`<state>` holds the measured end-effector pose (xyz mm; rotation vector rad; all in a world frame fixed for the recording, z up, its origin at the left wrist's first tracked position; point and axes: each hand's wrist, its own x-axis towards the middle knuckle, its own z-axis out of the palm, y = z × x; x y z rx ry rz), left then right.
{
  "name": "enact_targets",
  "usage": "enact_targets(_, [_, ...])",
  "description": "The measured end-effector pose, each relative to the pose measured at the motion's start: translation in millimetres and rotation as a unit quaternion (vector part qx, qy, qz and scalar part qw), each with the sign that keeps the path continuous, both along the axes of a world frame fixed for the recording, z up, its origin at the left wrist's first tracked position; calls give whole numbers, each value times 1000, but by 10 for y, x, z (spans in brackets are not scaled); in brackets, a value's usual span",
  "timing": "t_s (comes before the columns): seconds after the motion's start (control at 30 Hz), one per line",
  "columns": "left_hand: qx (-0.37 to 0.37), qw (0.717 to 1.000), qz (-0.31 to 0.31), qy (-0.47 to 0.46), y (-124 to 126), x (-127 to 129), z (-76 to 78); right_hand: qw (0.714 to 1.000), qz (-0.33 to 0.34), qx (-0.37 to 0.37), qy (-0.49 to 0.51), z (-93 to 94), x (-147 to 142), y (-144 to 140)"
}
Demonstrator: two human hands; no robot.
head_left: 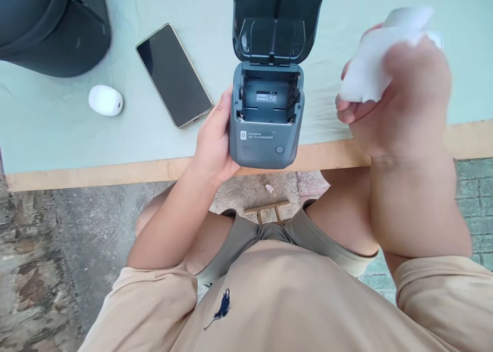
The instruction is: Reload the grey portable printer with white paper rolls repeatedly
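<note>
My left hand (215,141) is wrapped around the left side of a dark grey portable label printer (265,147), at the table's front edge. The printer's lid (275,23) stands raised, and its paper bay holds no roll. A power button and small printed text show on its front. To the right, above the cloth, my right hand (400,85) is closed on white paper (367,64). The paper curls at the top and has a torn-looking lower edge; motion blurs it, and the fingers partly hide it.
A smartphone (173,75) with a dark screen lies left of the printer. Beyond it are a small white rounded case (105,100) and a black zippered bag (57,28). Pale green cloth (154,141) covers the table, whose wooden edge (96,175) runs above my legs.
</note>
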<state>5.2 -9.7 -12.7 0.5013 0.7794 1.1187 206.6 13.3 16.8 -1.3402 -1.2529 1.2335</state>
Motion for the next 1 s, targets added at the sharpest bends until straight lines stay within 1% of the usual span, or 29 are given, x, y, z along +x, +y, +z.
enact_targets(0.07, [6, 1000, 0, -8, 2, -1, 8, 999, -20, 41, -5, -50, -10, -19])
enact_targets(0.13, [6, 1000, -3, -6, -1, 1, 23, 993, 6, 96, -70, -55, -26, -47])
enact_targets(0.2, [5, 1000, -5, -2, -5, 7, 38, 973, 33, 154, -170, -47, -27, -58])
enact_targets(0.27, [4, 1000, -4, 0, -10, 14, 44, 946, 38, 196, -254, -56, -13, -43])
enact_targets(0.33, [9, 1000, 4, 2, -12, 19, 37, 928, 32, 181, -323, -85, 2, -16])
enact_targets(0.43, [26, 1000, 7, -2, -10, 18, 13, 910, 30, 95, -403, -121, 4, -12])
enact_targets(0.47, [31, 999, 5, -5, -8, 15, 6, 908, 34, 88, -408, -119, 4, -28])
enact_targets(0.5, [31, 999, 1, -8, -7, 12, 2, 910, 40, 105, -400, -108, 10, -53])
enact_targets(0.53, [28, 1000, -3, -8, -5, 9, 0, 913, 33, 147, -380, -89, 26, -81])
enact_targets(0.57, [23, 1000, -6, -8, -4, 5, -1, 912, 6, 202, -357, -66, 54, -108])
enact_targets(0.6, [17, 1000, -6, -6, -3, 2, -1, 904, -40, 260, -337, -42, 95, -128])
enact_targets(0.63, [13, 1000, -5, -3, -2, -2, -1, 890, -94, 301, -329, -22, 148, -136])
enact_targets(0.67, [12, 1000, -3, 0, -1, -5, -1, 876, -136, 308, -344, -9, 207, -130])
enact_targets(0.7, [11, 1000, -3, 4, -1, -9, -3, 865, -160, 290, -377, -5, 268, -109])
enact_targets(0.73, [14, 1000, -4, 8, -1, -12, -6, 857, -155, 250, -422, -9, 325, -77])
enact_targets(0.8, [24, 1000, -9, 12, -1, -17, -14, 853, -93, 155, -489, -37, 405, 0])
enact_targets(0.83, [29, 999, -11, 13, -2, -18, -17, 853, -70, 121, -503, -54, 425, 34])
enact_targets(0.87, [33, 999, -12, 13, -3, -19, -18, 854, -61, 100, -507, -69, 434, 60])
enact_targets(0.93, [40, 999, -10, 11, -4, -17, -15, 856, -67, 81, -506, -91, 433, 80])
enact_targets(1.0, [37, 999, -10, 9, -5, -12, -5, 864, -76, 104, -487, -107, 442, 72])
